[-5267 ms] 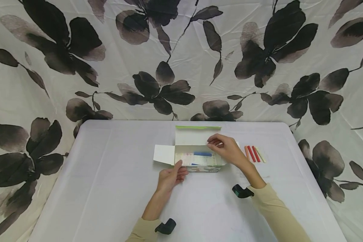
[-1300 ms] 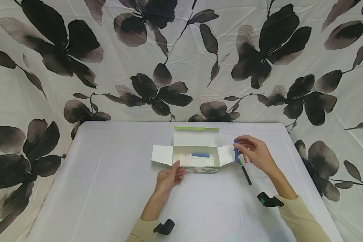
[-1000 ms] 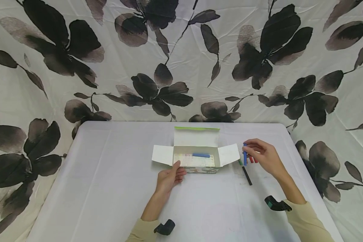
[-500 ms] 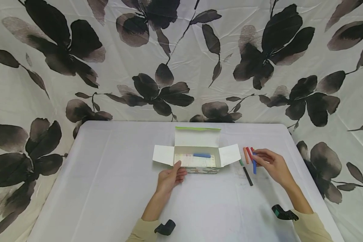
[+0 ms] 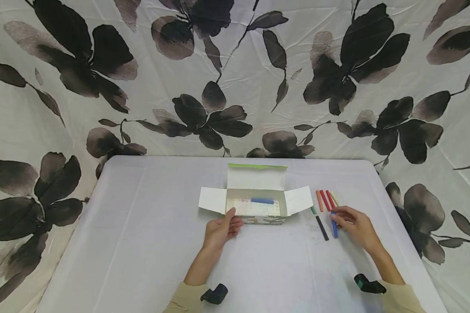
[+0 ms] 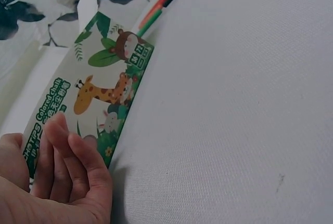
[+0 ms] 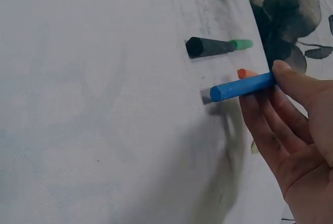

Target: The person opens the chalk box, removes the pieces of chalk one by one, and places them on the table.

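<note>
An open chalk box stands on the white table with its flaps folded out. Its printed front reads "Colored chalk". My left hand grips the front left corner, thumb at the rim and fingers curled against the front. Inside lies a blue chalk stick on printed paper. My right hand pinches another blue chalk stick by one end, between thumb and fingers. The free end points toward the table's front, close above the surface, with its shadow beside it; whether it touches cannot be told.
Right of the box lie an orange chalk, two red chalks and a pale yellow-green chalk side by side. Nearer the front are a green chalk and a black chalk end to end. A floral cloth hangs behind.
My right hand has left the box and carried the blue chalk rightward, then toward the table's front, past the red chalks. One fewer blue piece shows in the box. My left hand stays put.
</note>
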{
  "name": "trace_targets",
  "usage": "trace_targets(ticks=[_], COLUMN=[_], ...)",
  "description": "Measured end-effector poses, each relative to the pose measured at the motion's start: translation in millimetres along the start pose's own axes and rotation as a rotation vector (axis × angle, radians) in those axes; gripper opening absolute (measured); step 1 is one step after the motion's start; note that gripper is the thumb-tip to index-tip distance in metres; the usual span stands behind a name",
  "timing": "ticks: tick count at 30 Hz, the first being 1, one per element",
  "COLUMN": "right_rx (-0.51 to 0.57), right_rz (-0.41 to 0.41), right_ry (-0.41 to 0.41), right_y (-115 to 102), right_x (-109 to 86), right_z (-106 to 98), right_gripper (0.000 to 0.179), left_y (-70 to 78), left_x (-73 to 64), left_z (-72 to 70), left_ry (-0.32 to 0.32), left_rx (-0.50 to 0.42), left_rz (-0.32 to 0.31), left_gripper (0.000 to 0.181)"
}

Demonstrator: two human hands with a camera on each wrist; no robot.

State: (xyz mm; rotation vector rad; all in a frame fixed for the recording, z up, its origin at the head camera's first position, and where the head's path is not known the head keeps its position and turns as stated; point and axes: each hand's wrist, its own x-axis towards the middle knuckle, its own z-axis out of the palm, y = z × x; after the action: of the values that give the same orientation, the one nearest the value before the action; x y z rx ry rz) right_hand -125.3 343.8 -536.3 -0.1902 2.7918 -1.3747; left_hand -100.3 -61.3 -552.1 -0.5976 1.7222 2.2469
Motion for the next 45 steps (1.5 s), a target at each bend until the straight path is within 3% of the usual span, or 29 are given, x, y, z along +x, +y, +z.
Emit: trace_targets(ticks=[6, 13, 21, 32, 45], right_rx=[0.014, -0.125, -0.165, -0.142, -0.099], right_rz=[0.011, 0.014, -0.040, -0.084, -0.201], right_ry=[0.003, 0.054, 0.080, 0.176, 0.178], right_y=[6, 6, -1, -31, -74], right_x=[1.1, 6.0, 9.5, 21.4, 45.9], right_z=[10, 21, 22, 12, 14], right_gripper=[0.028, 0.025, 0.021, 0.021, 0.017], left_y=[0.1, 0.1, 1.1, 1.5, -0.1], left_x=[-0.7, -1.0, -2.0, -1.5, 0.5], left_z=[0.0, -0.4, -0.2, 0.1, 0.7], left_ry=[0.002, 0.001, -0.008, -0.011, 0.002], left_rx=[0.008, 0.002, 0.003, 0.008, 0.002], left_rz=[0.000, 0.000, -0.005, -0.004, -0.002], left_gripper=[0.055, 0.055, 0.057, 0.057, 0.055])
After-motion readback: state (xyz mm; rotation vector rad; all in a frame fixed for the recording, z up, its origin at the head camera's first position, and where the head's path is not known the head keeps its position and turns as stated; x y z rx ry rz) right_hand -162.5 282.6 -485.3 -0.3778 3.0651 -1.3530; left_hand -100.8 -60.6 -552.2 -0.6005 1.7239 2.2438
